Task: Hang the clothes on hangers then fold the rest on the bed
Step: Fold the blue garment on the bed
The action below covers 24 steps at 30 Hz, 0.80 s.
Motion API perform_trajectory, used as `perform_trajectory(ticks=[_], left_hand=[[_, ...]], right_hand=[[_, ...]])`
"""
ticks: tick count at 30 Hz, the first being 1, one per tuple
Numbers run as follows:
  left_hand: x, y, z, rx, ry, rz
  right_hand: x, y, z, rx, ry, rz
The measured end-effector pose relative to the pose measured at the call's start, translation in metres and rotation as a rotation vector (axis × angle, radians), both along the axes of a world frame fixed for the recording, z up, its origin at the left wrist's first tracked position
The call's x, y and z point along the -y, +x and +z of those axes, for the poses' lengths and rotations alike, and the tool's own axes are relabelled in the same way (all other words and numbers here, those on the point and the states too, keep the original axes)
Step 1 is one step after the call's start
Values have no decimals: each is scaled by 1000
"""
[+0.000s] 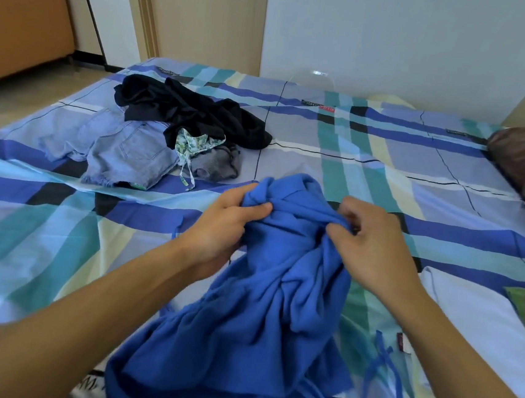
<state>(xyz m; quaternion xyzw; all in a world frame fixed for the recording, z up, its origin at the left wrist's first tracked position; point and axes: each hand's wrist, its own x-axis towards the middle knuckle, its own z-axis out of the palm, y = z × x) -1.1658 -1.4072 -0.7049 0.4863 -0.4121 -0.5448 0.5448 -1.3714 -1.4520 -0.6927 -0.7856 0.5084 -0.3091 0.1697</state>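
Both hands are on the blue garment, which sits bunched up toward the near edge of the bed with its long axis running from the hands back toward me. The left hand has thumb and fingers clamped on the top left of the far end, and the right hand pinches the top right. Neither's really nearer, so I'd guess the next step is pulling that edge apart sideways.

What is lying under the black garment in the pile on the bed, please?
Pale denim shorts, a green-patterned white piece with ties and a grey garment stick out from under the black garment. Anything else beneath it is covered.
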Motion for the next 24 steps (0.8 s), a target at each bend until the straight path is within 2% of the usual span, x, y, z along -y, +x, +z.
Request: perform_trajectory(ticks=[3,7,11,12,13,15,16,17,18,19,21,22,24], left_hand=[[7,21,17,-85,-89,-13],[10,58,40,-216,-90,13],[8,68,41,-231,57,97],[8,65,34,-99,100,155],[8,63,24,126,115,194],[4,56,1,766,35,226],[1,50,-8,1026,-114,262],[-4,41,-12,1141,-327,293],[-12,31,-11,1133,-493,266],[-20,19,-5,1073,-570,194],[-29,4,-2,1031,-485,68],[-31,-1,-4,1107,-403,45],[-34,-3,-20,1317,-305,5]], right_hand=[[14,-19,8,312,90,-113],[23,-43,24,897,353,-188],[20,-37,17,1052,758,9],[16,-31,12,1074,829,37],[12,-24,6,1095,881,57],[3,-9,-2,1102,946,110],[0,-2,-5,1089,954,125],[-2,3,-8,1075,949,130],[-4,6,-9,1078,936,119],[-6,8,-10,1092,929,114],[-6,9,-10,1072,898,81],[-8,8,-10,964,853,71],[-11,5,-8,493,625,63]])
